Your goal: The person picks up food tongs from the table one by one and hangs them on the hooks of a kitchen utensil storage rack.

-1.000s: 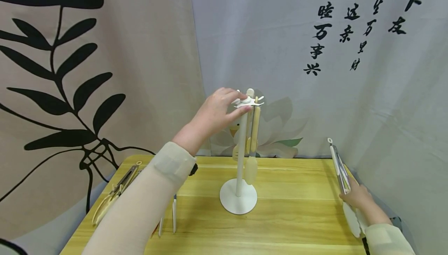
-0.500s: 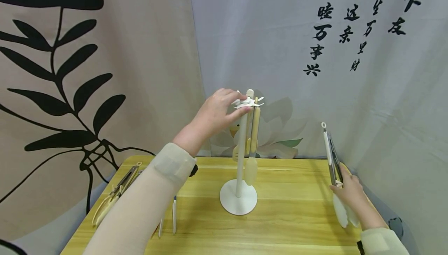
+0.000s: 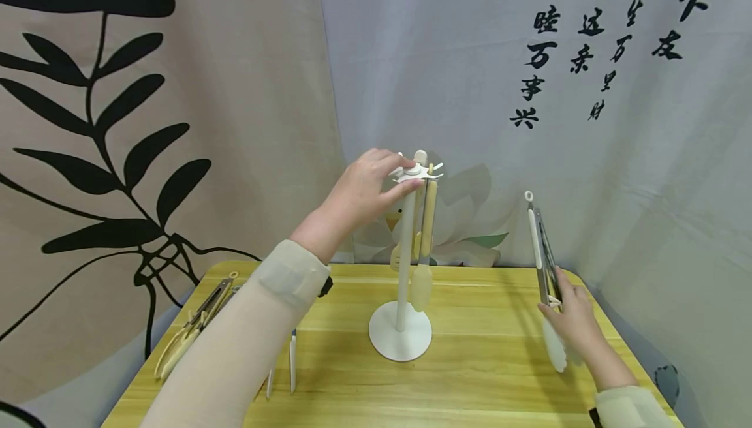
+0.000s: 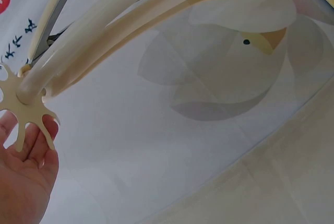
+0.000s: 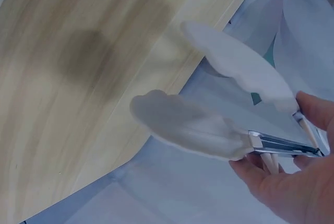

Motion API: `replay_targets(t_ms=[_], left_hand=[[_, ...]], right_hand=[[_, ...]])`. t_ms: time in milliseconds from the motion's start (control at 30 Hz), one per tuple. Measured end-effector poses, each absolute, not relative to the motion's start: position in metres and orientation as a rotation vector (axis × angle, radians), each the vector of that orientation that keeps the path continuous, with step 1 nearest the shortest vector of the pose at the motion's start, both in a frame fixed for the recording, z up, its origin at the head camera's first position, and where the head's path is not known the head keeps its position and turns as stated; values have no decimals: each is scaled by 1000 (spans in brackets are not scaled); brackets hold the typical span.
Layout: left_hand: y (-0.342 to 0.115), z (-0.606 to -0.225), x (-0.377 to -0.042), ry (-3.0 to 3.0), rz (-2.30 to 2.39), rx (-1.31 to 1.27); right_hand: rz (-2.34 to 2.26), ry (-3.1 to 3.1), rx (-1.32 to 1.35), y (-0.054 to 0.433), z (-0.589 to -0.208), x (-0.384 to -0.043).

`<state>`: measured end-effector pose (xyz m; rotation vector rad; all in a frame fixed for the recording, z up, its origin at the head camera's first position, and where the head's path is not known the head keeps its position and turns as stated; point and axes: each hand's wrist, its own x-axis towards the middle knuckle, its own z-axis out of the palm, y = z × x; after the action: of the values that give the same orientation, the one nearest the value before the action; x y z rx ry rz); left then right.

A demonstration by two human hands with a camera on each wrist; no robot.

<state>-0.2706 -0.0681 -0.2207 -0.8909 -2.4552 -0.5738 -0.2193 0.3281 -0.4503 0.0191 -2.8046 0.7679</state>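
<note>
With fingers over the top and thumb below, my left hand (image 3: 370,183) grips the hooked head of a white utensil stand (image 3: 384,340). The left wrist view shows fingers behind the hook disc (image 4: 23,112). A yellow-handled spatula (image 3: 422,284) with a pale blade hangs from a hook, and a slotted utensil (image 3: 395,257) hangs partly behind the pole. On the right, my right hand (image 3: 578,317) holds a pair of tongs (image 3: 535,239) around its middle, ring end up and white scalloped tips down. Those tips (image 5: 188,122) stand apart in the right wrist view.
Several yellow utensils, tongs among them (image 3: 200,317), lie at the left of the wooden table (image 3: 482,376). A thin white-handled piece (image 3: 293,363) lies near my left forearm, which hides part of the table. A printed curtain (image 3: 458,76) hangs behind.
My right hand has lifted the tongs and brought them left and inward from the table's right edge. The left hand and the stand have stayed put.
</note>
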Motion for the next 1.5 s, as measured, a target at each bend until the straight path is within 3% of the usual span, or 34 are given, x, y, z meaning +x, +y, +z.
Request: replay_targets(t_ms=[1500], left_hand=[[-67,-222,-271,-2417,-566,-903]], right_hand=[[891,-2528,358,261,-422,-210]])
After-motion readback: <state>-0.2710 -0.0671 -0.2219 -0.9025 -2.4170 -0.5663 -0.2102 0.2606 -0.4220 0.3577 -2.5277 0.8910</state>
